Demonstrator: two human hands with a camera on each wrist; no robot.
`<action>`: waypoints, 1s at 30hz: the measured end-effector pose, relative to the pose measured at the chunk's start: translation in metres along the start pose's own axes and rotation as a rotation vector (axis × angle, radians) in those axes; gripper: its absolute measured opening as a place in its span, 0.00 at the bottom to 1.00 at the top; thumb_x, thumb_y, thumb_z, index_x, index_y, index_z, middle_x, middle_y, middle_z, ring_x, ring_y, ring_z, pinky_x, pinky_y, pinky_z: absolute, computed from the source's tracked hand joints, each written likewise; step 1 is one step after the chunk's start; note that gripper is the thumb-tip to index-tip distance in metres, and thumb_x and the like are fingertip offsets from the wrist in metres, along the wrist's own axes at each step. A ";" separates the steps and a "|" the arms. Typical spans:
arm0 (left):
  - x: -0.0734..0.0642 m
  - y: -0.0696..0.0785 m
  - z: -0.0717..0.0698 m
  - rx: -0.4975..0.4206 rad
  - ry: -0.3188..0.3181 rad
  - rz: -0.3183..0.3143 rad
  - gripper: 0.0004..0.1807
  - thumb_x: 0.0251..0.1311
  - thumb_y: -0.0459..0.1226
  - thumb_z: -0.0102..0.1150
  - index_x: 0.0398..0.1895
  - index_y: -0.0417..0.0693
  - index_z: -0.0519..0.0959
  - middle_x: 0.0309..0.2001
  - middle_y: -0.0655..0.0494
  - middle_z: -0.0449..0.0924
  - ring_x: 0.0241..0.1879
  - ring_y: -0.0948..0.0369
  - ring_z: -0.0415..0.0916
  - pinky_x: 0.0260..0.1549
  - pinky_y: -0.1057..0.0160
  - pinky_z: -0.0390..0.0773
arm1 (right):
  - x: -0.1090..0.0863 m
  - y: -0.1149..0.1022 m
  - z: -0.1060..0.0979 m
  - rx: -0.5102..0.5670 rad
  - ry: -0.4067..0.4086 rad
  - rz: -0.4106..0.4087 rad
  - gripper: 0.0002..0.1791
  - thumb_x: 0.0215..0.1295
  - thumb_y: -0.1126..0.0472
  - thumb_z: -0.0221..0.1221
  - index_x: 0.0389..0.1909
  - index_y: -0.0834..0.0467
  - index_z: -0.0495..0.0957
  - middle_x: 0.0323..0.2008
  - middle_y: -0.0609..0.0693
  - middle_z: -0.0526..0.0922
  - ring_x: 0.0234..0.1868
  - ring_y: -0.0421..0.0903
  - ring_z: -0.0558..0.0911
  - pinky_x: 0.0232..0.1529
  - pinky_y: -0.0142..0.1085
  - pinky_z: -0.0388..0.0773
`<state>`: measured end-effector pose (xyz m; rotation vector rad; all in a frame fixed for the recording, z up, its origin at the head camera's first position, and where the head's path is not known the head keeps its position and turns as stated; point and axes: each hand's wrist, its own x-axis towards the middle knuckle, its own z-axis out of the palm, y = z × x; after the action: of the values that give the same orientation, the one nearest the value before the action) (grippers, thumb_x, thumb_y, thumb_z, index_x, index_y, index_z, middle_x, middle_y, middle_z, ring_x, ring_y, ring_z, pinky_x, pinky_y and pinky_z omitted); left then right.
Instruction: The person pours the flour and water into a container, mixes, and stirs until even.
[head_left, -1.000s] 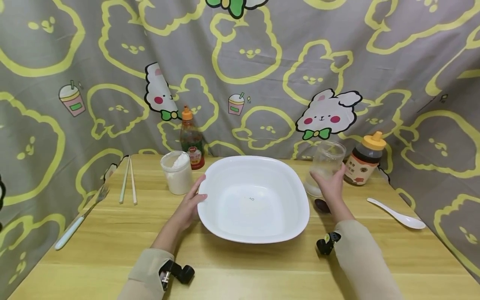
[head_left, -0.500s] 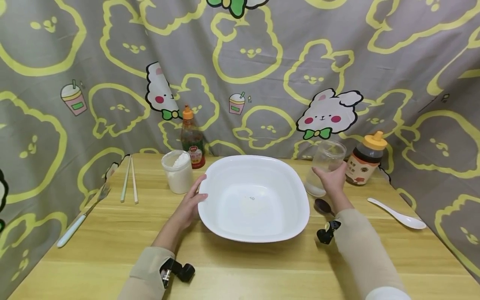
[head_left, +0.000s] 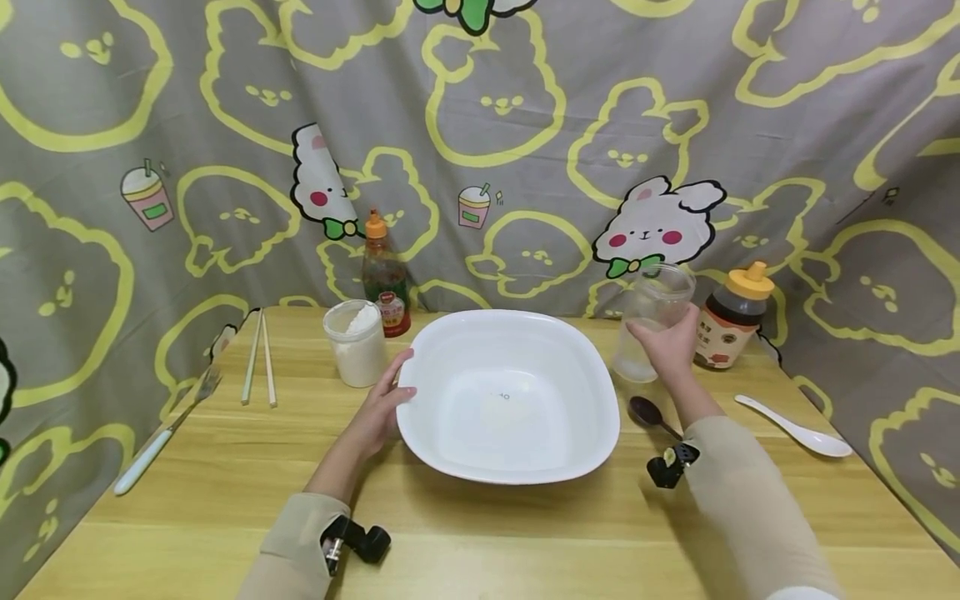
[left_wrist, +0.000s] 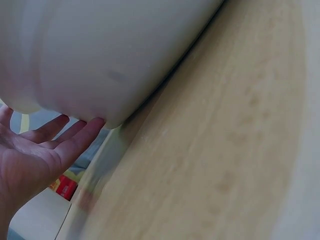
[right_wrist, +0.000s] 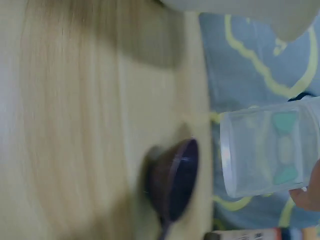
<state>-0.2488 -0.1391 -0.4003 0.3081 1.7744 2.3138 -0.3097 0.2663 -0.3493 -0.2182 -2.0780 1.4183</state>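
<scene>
Filling the middle of the head view, a white basin (head_left: pixel 507 425) has the left hand (head_left: pixel 379 414) at its left side — fingers extended, touching the wall. Right of centre, the right hand (head_left: pixel 675 340) grasps a clear jar (head_left: pixel 652 307); a yellow-capped bottle (head_left: pixel 727 327) stands farther right — a dark spoon (head_left: pixel 645 410) lies lower.

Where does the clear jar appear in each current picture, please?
Head: clear jar right of centre, in the right hand.
Left wrist: not in it.
Right wrist: at the right edge, a little below mid-height.
Shared landmark: white basin, central in head, upper left in left wrist, top right in right wrist.
</scene>
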 end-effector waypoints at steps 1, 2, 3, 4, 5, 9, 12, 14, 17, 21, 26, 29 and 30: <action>0.000 0.000 0.000 0.000 0.004 -0.002 0.34 0.55 0.31 0.44 0.65 0.58 0.49 0.55 0.36 0.57 0.46 0.46 0.66 0.37 0.52 0.72 | -0.001 -0.004 -0.001 0.002 -0.015 -0.020 0.43 0.38 0.60 0.67 0.54 0.62 0.52 0.50 0.57 0.61 0.50 0.50 0.63 0.50 0.38 0.62; 0.000 0.000 0.000 0.000 0.004 -0.003 0.34 0.55 0.31 0.44 0.65 0.58 0.49 0.55 0.36 0.56 0.46 0.47 0.66 0.38 0.51 0.72 | -0.002 -0.008 -0.003 0.000 -0.029 -0.037 0.43 0.38 0.61 0.67 0.54 0.62 0.52 0.50 0.56 0.62 0.50 0.49 0.64 0.50 0.38 0.62; 0.000 0.001 0.000 0.001 0.005 -0.004 0.34 0.55 0.30 0.44 0.65 0.58 0.49 0.56 0.36 0.56 0.46 0.47 0.66 0.38 0.50 0.71 | -0.003 -0.011 -0.004 0.000 -0.045 -0.053 0.43 0.38 0.61 0.67 0.54 0.62 0.52 0.50 0.56 0.62 0.50 0.50 0.64 0.50 0.38 0.63; 0.000 0.001 0.000 0.000 0.007 -0.008 0.34 0.54 0.30 0.44 0.65 0.58 0.49 0.56 0.37 0.56 0.46 0.47 0.66 0.39 0.50 0.71 | -0.004 -0.015 -0.006 -0.006 -0.061 -0.069 0.43 0.38 0.62 0.67 0.54 0.62 0.52 0.49 0.56 0.62 0.50 0.50 0.64 0.50 0.39 0.63; 0.000 0.001 0.000 0.002 0.008 -0.008 0.34 0.54 0.30 0.44 0.65 0.58 0.49 0.56 0.37 0.56 0.46 0.47 0.66 0.39 0.49 0.71 | -0.006 -0.019 -0.008 -0.015 -0.078 -0.083 0.43 0.38 0.62 0.67 0.54 0.61 0.52 0.49 0.56 0.63 0.50 0.50 0.64 0.50 0.40 0.64; 0.000 0.001 0.000 0.009 0.006 -0.012 0.34 0.55 0.31 0.44 0.65 0.59 0.49 0.57 0.37 0.56 0.47 0.47 0.66 0.40 0.48 0.69 | -0.014 -0.034 -0.016 -0.101 -0.150 -0.118 0.44 0.39 0.62 0.67 0.56 0.60 0.50 0.50 0.59 0.64 0.51 0.54 0.65 0.50 0.46 0.63; 0.000 0.001 0.000 0.013 0.008 -0.014 0.34 0.55 0.31 0.44 0.65 0.59 0.49 0.58 0.39 0.55 0.48 0.47 0.65 0.41 0.48 0.69 | -0.020 -0.045 -0.021 -0.183 -0.205 -0.133 0.45 0.40 0.59 0.66 0.57 0.60 0.49 0.50 0.62 0.65 0.51 0.57 0.64 0.49 0.51 0.61; 0.000 0.001 0.001 0.014 0.009 -0.015 0.34 0.55 0.32 0.44 0.65 0.60 0.49 0.59 0.41 0.54 0.48 0.47 0.64 0.41 0.48 0.69 | -0.024 -0.051 -0.023 -0.244 -0.227 -0.145 0.45 0.41 0.57 0.66 0.57 0.61 0.49 0.49 0.63 0.66 0.50 0.59 0.65 0.47 0.53 0.62; 0.000 0.001 0.001 0.007 0.006 -0.010 0.34 0.55 0.31 0.44 0.65 0.59 0.49 0.60 0.42 0.53 0.49 0.47 0.64 0.40 0.51 0.71 | -0.030 -0.057 -0.026 -0.302 -0.261 -0.176 0.45 0.40 0.56 0.66 0.57 0.61 0.49 0.48 0.65 0.67 0.48 0.60 0.66 0.45 0.54 0.63; -0.001 0.000 0.002 0.001 0.000 -0.010 0.34 0.55 0.31 0.43 0.65 0.59 0.48 0.60 0.43 0.53 0.48 0.48 0.64 0.37 0.56 0.73 | -0.038 -0.062 -0.028 -0.361 -0.321 -0.232 0.45 0.39 0.58 0.67 0.56 0.62 0.51 0.47 0.66 0.67 0.45 0.63 0.68 0.40 0.55 0.65; 0.000 0.000 0.001 -0.001 0.001 -0.006 0.34 0.56 0.31 0.43 0.65 0.58 0.48 0.61 0.44 0.52 0.51 0.45 0.61 0.39 0.54 0.72 | -0.046 -0.066 -0.029 -0.397 -0.386 -0.360 0.43 0.36 0.62 0.67 0.54 0.62 0.54 0.44 0.67 0.70 0.42 0.63 0.70 0.35 0.53 0.68; 0.000 0.001 0.001 -0.005 -0.001 -0.006 0.34 0.55 0.31 0.43 0.66 0.58 0.47 0.61 0.44 0.51 0.52 0.44 0.59 0.41 0.51 0.70 | -0.048 -0.069 -0.030 -0.432 -0.419 -0.436 0.43 0.34 0.63 0.67 0.55 0.63 0.55 0.42 0.66 0.71 0.41 0.61 0.70 0.34 0.52 0.69; 0.000 0.001 0.000 -0.005 0.000 -0.009 0.34 0.55 0.31 0.43 0.66 0.58 0.47 0.61 0.44 0.51 0.52 0.44 0.59 0.41 0.51 0.70 | -0.049 -0.070 -0.030 -0.453 -0.431 -0.452 0.44 0.34 0.63 0.67 0.55 0.64 0.55 0.42 0.66 0.70 0.40 0.61 0.71 0.34 0.52 0.69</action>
<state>-0.2491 -0.1389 -0.3995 0.2986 1.7659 2.3125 -0.2395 0.2386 -0.2991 0.3938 -2.5685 0.7562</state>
